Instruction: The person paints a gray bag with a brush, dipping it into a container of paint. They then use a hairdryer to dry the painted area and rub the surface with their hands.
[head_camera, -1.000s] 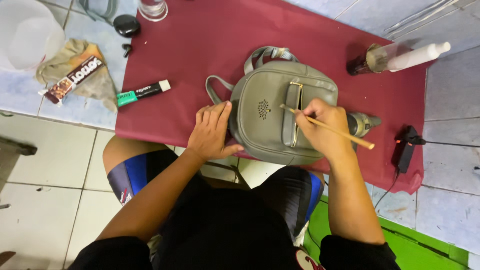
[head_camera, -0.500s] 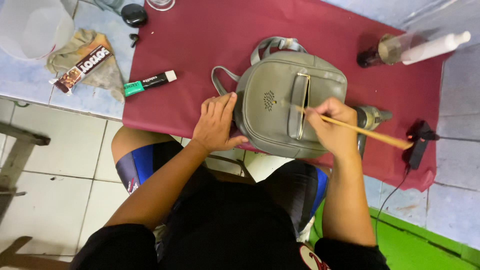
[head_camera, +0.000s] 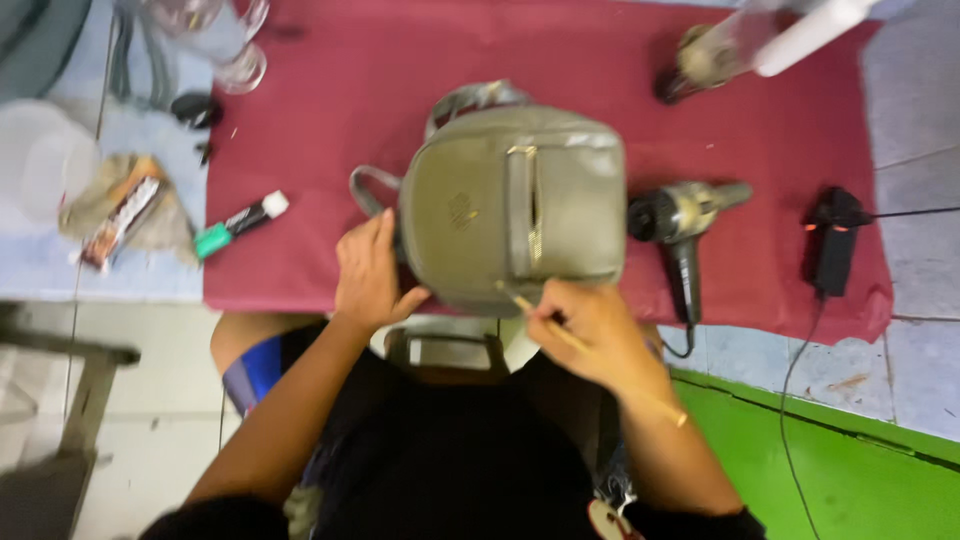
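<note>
An olive-green small backpack (head_camera: 480, 195) lies flat on a dark red cloth (head_camera: 330, 100), its front pocket zip facing up. My left hand (head_camera: 368, 272) rests on the bag's left lower edge, near a strap. My right hand (head_camera: 590, 328) sits at the bag's near edge and holds a thin wooden stick (head_camera: 585, 348) like a brush. The stick's front tip touches the bag's lower front; its back end points past my wrist.
A hair dryer (head_camera: 683, 222) lies right of the bag, with a black power adapter (head_camera: 830, 240) further right. A green-capped tube (head_camera: 238, 223) lies left on the cloth. A crumpled rag with a packet (head_camera: 120, 215) and glass jars (head_camera: 215, 40) are at the left.
My right hand with the stick has moved from the bag's right side zip down to its near edge. The view has shifted, and the hair dryer now shows fully.
</note>
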